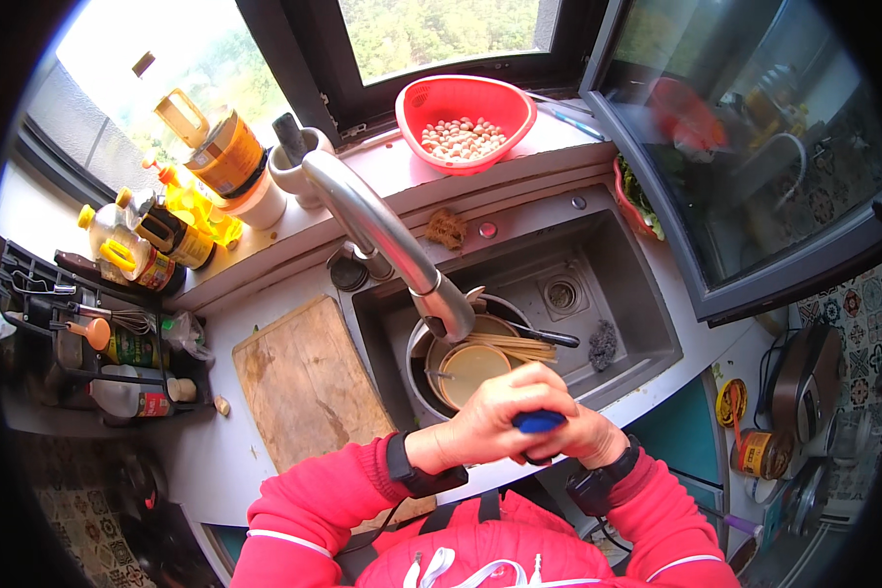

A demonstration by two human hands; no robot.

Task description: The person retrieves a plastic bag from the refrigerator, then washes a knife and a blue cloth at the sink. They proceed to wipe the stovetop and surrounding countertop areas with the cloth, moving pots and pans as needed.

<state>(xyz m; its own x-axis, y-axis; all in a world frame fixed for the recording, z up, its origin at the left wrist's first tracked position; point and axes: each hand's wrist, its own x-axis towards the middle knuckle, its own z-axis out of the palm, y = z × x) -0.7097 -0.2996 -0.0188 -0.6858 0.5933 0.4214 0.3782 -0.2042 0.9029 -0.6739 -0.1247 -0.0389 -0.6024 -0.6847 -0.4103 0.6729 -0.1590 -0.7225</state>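
Note:
In front of my chest, over the sink's near edge, both hands are pressed together. My left hand curls its fingers over a small dark-blue object, perhaps a handle or cap. From the other side my right hand closes around the same object, its fingers partly covered by the left. Most of the blue object is hidden, so its kind is unclear. Just beyond my hands, a metal pot stands in the sink with stacked bowls, wooden chopsticks and a black-handled utensil in it.
A faucet arches over the pot. Left of the sink lies a wooden cutting board. A red basket of nuts or beans stands on the sill beside an open window sash. Steel wool rests in the sink. Bottles crowd the left.

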